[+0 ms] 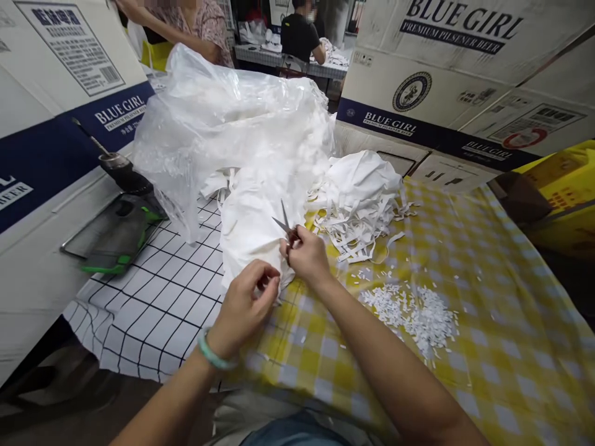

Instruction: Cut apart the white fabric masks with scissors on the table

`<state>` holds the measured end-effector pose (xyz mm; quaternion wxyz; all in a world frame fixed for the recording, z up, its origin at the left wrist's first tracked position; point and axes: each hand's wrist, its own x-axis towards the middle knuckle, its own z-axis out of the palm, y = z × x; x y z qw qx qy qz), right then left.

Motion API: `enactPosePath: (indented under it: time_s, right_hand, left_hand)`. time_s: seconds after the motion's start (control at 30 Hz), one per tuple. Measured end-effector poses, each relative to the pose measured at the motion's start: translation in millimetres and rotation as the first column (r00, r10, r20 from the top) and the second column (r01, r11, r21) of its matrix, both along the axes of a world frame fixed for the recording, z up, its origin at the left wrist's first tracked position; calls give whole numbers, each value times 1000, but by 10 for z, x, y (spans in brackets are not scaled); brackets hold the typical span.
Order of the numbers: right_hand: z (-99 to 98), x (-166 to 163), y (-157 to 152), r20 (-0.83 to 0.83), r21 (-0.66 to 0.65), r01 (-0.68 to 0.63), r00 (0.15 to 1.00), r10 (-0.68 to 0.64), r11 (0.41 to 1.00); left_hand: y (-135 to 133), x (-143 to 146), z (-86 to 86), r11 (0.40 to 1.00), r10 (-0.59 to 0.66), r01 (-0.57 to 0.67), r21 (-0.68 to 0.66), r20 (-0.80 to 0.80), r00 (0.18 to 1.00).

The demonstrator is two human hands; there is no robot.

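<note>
My right hand [307, 253] is closed round the handles of small scissors [287, 228]; their blades are apart and point away from me. Close by on the left, my left hand [246, 302], with a pale green bangle [211, 352] at the wrist, has its fingers curled in towards the thumb. What these fingertips hold, if anything, is hidden. Beneath and beyond both hands lies white cloth [248, 226]. It runs back to a heap of white material in a large clear plastic bag [209, 105]. To the right rests a pile of white cloth pieces with straps [365, 186].
Small white snippets [418, 316] lie on the yellow checked tablecloth [488, 297]. Blue Girl cartons [418, 80] stand at the right and left. A green-and-grey device [121, 232] leans at the left. Two people [302, 37] are at the back.
</note>
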<state>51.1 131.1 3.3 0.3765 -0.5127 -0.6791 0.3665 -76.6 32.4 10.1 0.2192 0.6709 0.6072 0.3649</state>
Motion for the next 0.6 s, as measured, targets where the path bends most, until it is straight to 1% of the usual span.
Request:
enactPosePath:
  time_s: [0.03,0.07,0.1,0.13,0.17,0.2,0.27,0.33,0.4,0.43,0.5,0.53,0.6]
  right_hand:
    - [45,138,-123,14,42,-3,1000,3,999]
    - [78,306,-280,45,116,-11,999,5,993]
    - [92,492,-463,89,195,-38,996,21,980]
    - [84,679,-663,153,232,-62,988,26,971]
    - [55,853,-869,209,226,-91,977,43,970]
    - [5,1003,-1072,254,183,-107,965,58,977]
    - [-127,1214,-1434,297,73,-114,951,87,991]
    - [-251,1319,-1689,299,0,-89,950,85,996]
    - [-314,1374,-1814,287,-8,-33,957,34,999]
    - [-316,1399,-1832,283,4,10,959,-11,1000]
    - [-268,1452,-1806,283,46,93,954,-103,995]
    - [-228,1473,-1769,286,69,124,948,-139,990]
    - [-140,1462,-1660,270,113,155,946,-180,981]
  left_hand:
    - [-88,-7,-7,1000,14,-14,21,0,1000]
    - [-154,-27,-13,997,52,-51,66,-18,998]
    - [-192,-55,-18,987,108,-101,126,-52,993]
    - [-199,-88,-23,971,165,-145,188,-93,982]
    - [-176,-118,-30,957,204,-169,235,-130,970]
    - [-128,-141,-40,951,212,-166,260,-159,964]
    - [17,-160,-71,962,146,-91,256,-204,968]
    - [169,-156,-110,973,50,10,231,-251,967]
    - [275,-179,-132,979,-10,72,190,-307,952]
    - [302,-216,-130,984,-25,82,161,-329,944]
    - [304,-341,-104,992,-67,100,76,-352,933]
    - [283,-417,-86,991,-115,131,21,-354,928]
    - [218,-544,-67,971,-238,226,-75,-341,909]
